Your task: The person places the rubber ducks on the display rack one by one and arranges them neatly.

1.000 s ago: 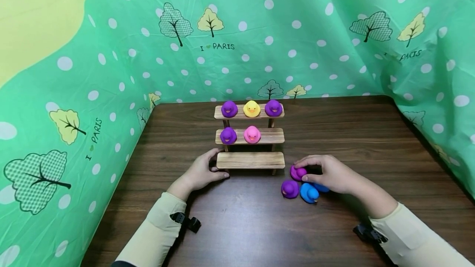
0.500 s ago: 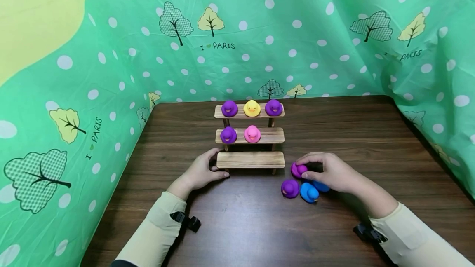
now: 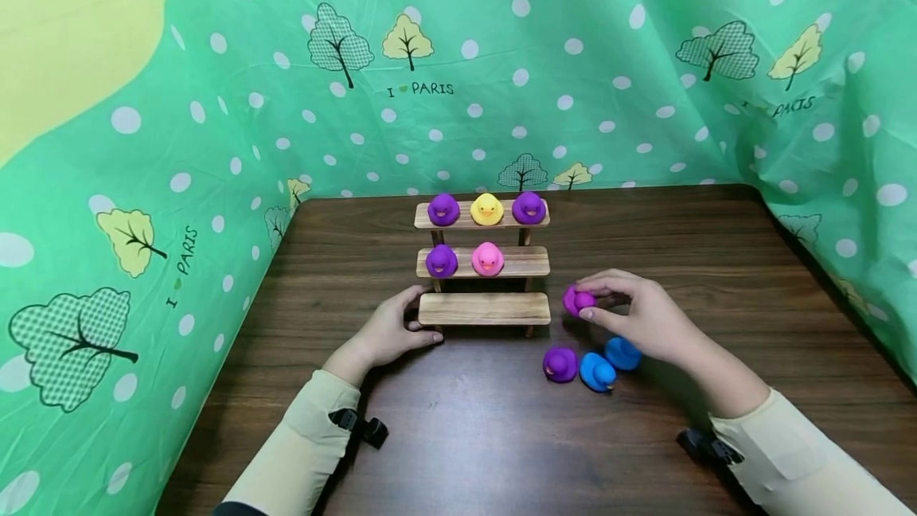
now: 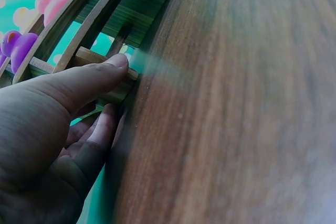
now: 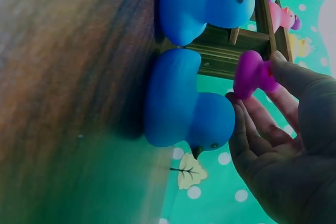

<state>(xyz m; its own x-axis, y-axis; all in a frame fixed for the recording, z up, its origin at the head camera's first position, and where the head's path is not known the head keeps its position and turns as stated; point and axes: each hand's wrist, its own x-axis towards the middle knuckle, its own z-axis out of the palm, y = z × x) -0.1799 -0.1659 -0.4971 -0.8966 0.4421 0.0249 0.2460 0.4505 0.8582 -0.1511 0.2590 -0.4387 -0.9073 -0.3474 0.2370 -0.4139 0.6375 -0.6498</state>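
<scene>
Partly covered, the magenta duck (image 3: 575, 301) is pinched in the right hand (image 3: 650, 317) above the table (image 3: 458, 436), just right of the wooden stand (image 3: 483, 309). The left hand (image 3: 384, 331) grips the stand's lower left end, some fingers hidden; a blue duck (image 5: 194, 3) blocks part of the right wrist view.

Dark wood-grained table (image 3: 487, 444) carries a three-tier wooden stand (image 3: 484, 309), upright at 12 o'clock. On the tabletop, towards 4 o'clock from the stand: one purple duck (image 3: 559, 365), two blue ducks (image 3: 598, 373); contact between the blue pair cannot be confirmed. Top tier, 9 to 3 o'clock: violet duck (image 3: 443, 210), yellow duck (image 3: 487, 209), second violet duck (image 3: 528, 208).
</scene>
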